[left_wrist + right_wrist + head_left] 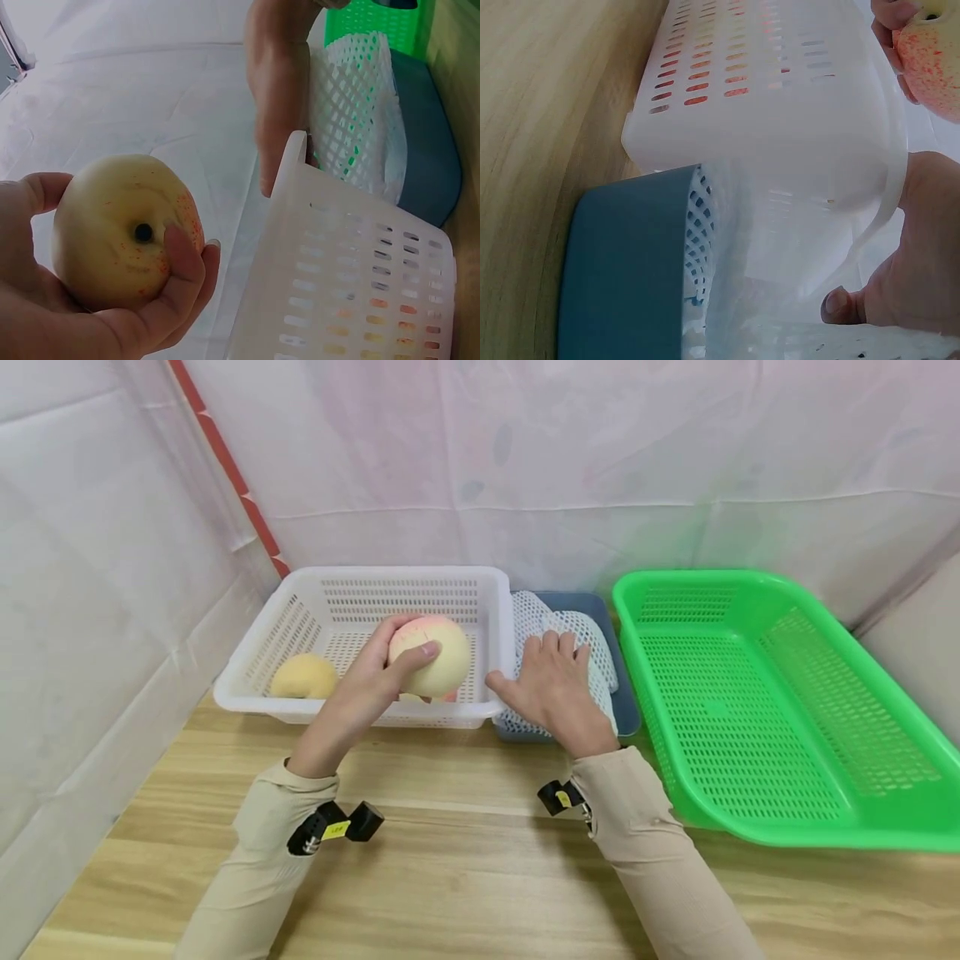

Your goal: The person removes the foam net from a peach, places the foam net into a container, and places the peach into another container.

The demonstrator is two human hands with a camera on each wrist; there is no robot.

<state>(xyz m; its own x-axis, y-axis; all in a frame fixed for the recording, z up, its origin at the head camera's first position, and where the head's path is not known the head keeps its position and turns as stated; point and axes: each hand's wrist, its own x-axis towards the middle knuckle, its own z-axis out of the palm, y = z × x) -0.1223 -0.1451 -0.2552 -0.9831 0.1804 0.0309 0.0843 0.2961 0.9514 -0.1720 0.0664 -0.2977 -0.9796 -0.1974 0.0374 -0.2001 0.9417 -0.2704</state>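
Observation:
My left hand (375, 672) grips a large pale yellow peach (442, 660) with a pink blush, holding it above the white basket (495, 602). The left wrist view shows the peach's (112, 225) underside with a dark round hole, fingers and thumb wrapped round it. My right hand (551, 685) rests over white foam fruit nets (596, 643) lying in a blue-grey tray (626, 702). Its thumb is spread toward the white basket's side, the other fingers reach forward on the nets. In the right wrist view its fingertips are mostly hidden.
A yellow fruit (303, 677) sits in the left part of the white basket, and reddish fruit shows beneath the held peach. At the right stands a large green basket (720, 718). White sheeting (570, 460) hangs behind and to the sides of the wooden table (435, 860).

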